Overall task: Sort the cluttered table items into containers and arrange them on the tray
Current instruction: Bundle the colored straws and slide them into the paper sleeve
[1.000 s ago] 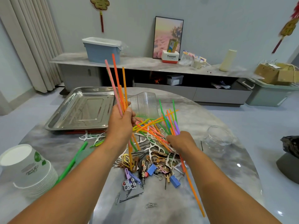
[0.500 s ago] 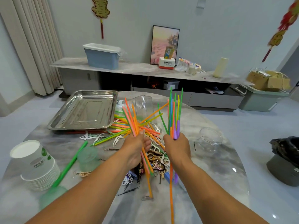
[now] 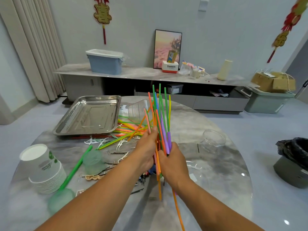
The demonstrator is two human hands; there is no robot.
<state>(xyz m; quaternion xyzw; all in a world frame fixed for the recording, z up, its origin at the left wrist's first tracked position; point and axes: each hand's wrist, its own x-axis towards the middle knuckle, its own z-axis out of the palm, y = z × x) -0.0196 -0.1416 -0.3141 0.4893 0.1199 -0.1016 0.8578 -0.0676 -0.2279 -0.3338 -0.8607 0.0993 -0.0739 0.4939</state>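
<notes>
Both hands meet mid-frame above the counter (image 3: 208, 164). Right hand (image 3: 173, 165) fingers curled tight round a bunch of colored straws (image 3: 160, 117), held upright w/ tips fanning up. Left hand (image 3: 146, 147) fingers wrap the same bunch just beside it. More loose straws (image 3: 128, 129) lie beyond, next to the steel tray (image 3: 88, 115) & a clear plastic cup (image 3: 140, 110) on its side. Glass jar (image 3: 213, 142) sits to the right; paper cup stack (image 3: 45, 169) far left.

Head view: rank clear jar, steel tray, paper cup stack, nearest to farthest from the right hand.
From the right hand:
1. Clear jar, just to its right on the table.
2. Steel tray, far left, beyond the loose straws.
3. Paper cup stack, at the table's left edge.
Tray and cups are close; the order of 2 and 3 is tentative.
</notes>
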